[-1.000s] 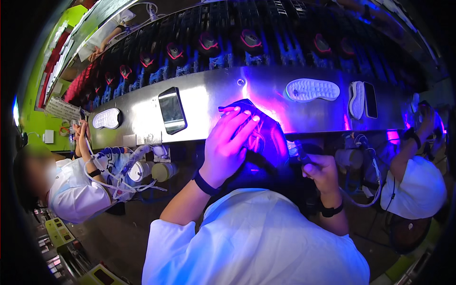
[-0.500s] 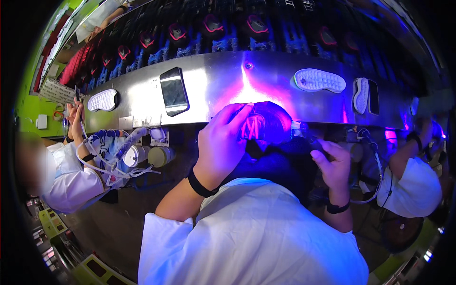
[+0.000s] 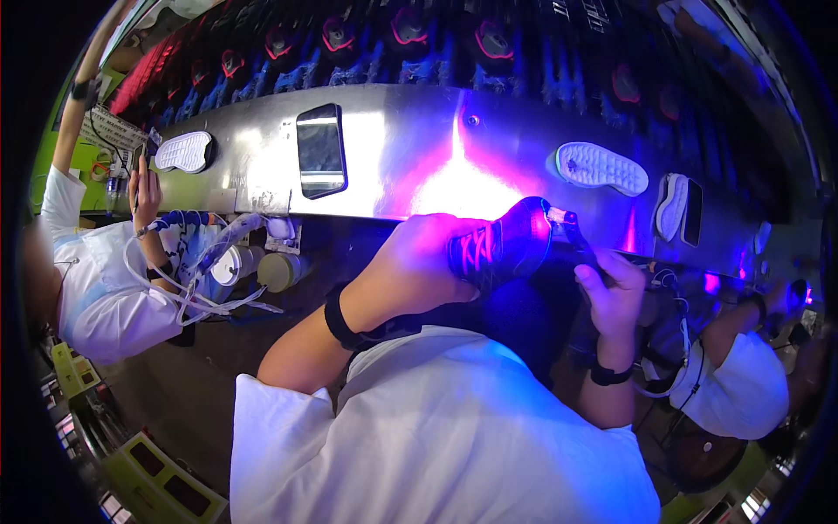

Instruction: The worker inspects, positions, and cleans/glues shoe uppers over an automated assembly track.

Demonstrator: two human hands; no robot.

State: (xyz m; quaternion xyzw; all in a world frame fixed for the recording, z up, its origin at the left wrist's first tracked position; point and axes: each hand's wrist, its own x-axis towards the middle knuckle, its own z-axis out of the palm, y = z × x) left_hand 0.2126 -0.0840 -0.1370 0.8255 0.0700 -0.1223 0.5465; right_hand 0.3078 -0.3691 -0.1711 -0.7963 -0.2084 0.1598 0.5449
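My left hand [image 3: 423, 262] is closed round the heel end of a dark sneaker [image 3: 524, 240] with bright pink laces, held at the near edge of the metal bench. The toe points right, and purple light falls over it. In my right hand [image 3: 615, 284] is a dark-handled brush [image 3: 573, 229], gripped by its handle. Its pale tip touches, or almost touches, the lower edge of the toe. The fingers of my left hand are partly hidden behind the shoe.
On the metal bench [image 3: 253, 166] lie a black phone [image 3: 321, 153], white shoe soles [image 3: 602, 168] and a second phone [image 3: 692, 214]. Beyond runs a dark conveyor with shoes [image 3: 496, 39]. Co-workers [image 3: 109, 288] sit on both sides. White buckets [image 3: 234, 265] stand below the bench at left.
The sneaker has turned and moved right, so its toe now faces the brush. My left hand has shifted from over its top to its heel end. The brush tip has come up beside the toe.
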